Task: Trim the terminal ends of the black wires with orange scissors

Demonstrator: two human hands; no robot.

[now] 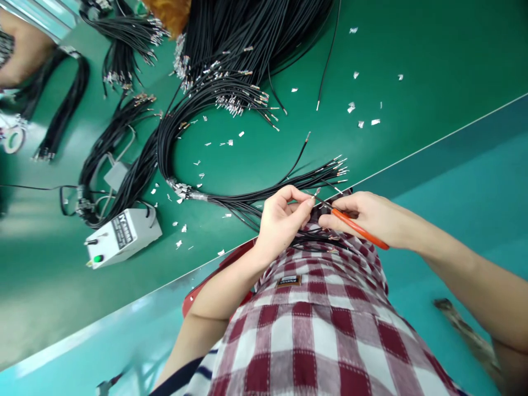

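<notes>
Stripped wire end (317,192) sits just past the table edge, above the wearer's lap; we find it pinched in the left hand (286,220), thumb and forefinger pressed together on it. Right hand (367,217) is closed around the handles of an orange-handled cutting tool (358,228); its dark tip lies right at the wire end, and whether it touches we cannot tell.

Beside the left hand we note a black cable bundle (164,144), curved and bound with tape, its loose ends fanning toward the right hand. More dark strands run below the left hand, over a checked apron (305,330).

Outward, on the green table (433,49): silvery scraps (351,107), scattered. Far side, we log a large heap of black cables (264,33). Leftward, a white box (144,231) with a green button, a roll of tape (14,139), and another person's arm (27,52).
</notes>
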